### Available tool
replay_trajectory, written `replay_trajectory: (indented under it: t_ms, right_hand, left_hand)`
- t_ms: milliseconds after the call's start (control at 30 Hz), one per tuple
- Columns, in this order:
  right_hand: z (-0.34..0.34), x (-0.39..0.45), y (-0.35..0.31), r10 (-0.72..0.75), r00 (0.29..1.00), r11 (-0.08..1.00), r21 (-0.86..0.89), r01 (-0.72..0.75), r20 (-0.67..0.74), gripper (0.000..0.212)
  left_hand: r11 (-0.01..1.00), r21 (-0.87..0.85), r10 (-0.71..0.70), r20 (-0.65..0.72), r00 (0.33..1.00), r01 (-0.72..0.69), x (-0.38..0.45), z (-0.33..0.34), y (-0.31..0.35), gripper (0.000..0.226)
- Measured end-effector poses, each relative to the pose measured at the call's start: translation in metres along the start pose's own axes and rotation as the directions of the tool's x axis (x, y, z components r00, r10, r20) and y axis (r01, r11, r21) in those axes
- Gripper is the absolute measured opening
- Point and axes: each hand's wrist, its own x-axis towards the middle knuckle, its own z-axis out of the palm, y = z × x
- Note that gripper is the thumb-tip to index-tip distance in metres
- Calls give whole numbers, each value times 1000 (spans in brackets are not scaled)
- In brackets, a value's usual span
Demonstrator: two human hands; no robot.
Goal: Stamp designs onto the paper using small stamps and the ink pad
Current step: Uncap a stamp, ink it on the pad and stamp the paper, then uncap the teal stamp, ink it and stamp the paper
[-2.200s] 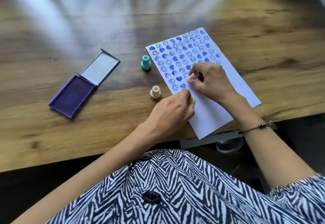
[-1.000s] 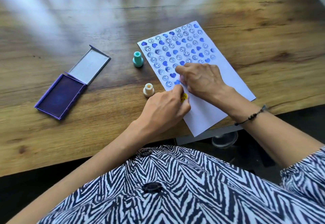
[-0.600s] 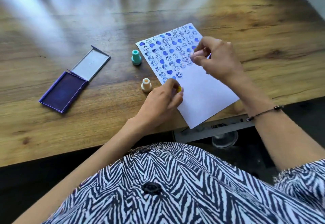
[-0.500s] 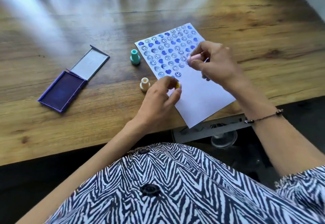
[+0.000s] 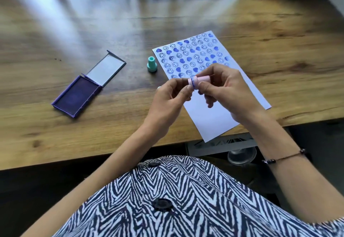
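1. The wooden surface (image 5: 55,128) fills the view, with a dark gap along its near edge above the person's zebra-patterned top (image 5: 176,199).
2. Farthest left lies the ink pad (image 5: 77,97), a purple case set at an angle. Its dark inked tray faces up, and its hinged lid (image 5: 106,69) lies flat open on the far side, showing a pale grey inside.
3. To the right of the pad, well apart from it, a teal stamp (image 5: 152,64) stands upright on the wood, just beside the left edge of the paper.
4. The left hand (image 5: 168,101) is raised above the surface near the paper's left edge. Its thumb and fingertips pinch the wide end of a pink stamp (image 5: 198,80), so it is closed on that stamp.
5. The pink stamp lies sideways between both hands, held up off the paper, with a blue ring of ink showing at its wider end.
6. The paper (image 5: 214,117) lies tilted on the surface, its near corner hanging past the edge. Its far half is covered with rows of blue smiley faces and solid blue hearts; the near half is blank.
7. The right hand (image 5: 225,89) hovers over the paper, fingers curled, gripping the narrower end of the same pink stamp. A thin beaded bracelet (image 5: 283,159) circles that forearm.
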Motion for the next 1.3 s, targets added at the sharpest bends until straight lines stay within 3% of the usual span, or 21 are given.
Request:
replay_trajectory:
  t_ms: [167, 400, 567, 733, 900, 967, 1133, 1233, 1300]
  right_hand:
    - [8, 3, -2, -4, 1000, 998, 57, 4, 4, 9]
    - [27, 15, -8, -23, 1000, 998, 58, 23, 1, 16]
    - [52, 47, -18, -27, 997, 982, -185, 41, 73, 24]
    - [102, 82, -24, -149, 971, 749, -619, 235, 189, 14]
    - [119, 84, -10, -207, 956, 478, -831, 286, 210, 14]
    - [126, 85, -9, -238, 945, 426, -850, 310, 225, 14]
    - [124, 87, -14, -181, 944, 471, -819, 329, 275, 18]
    - [109, 95, -24, -200, 965, 588, -767, 256, 168, 19]
    - [98, 106, -28, -221, 971, 605, -767, 213, 96, 18]
  left_hand:
    - [997, 69, 37, -18, 999, -36, 2, -7, 4, 9]
    - [947, 297, 152, -70, 986, -125, 2, -22, 13, 15]
    - [829, 557, 131, -106, 986, -50, 19, -57, 18, 18]
    - [855, 499, 72, -385, 920, 142, 18, -105, 14, 21]
    - [881, 439, 23, -408, 913, 174, 18, -103, 9, 22]
    - [889, 423, 20, -420, 907, 176, 18, -105, 9, 23]
    - [895, 409, 20, -432, 901, 176, 19, -107, 10, 22]
    - [897, 406, 17, -427, 904, 175, 21, -105, 11, 22]
    - [897, 407, 13, -417, 909, 174, 23, -104, 12, 23]
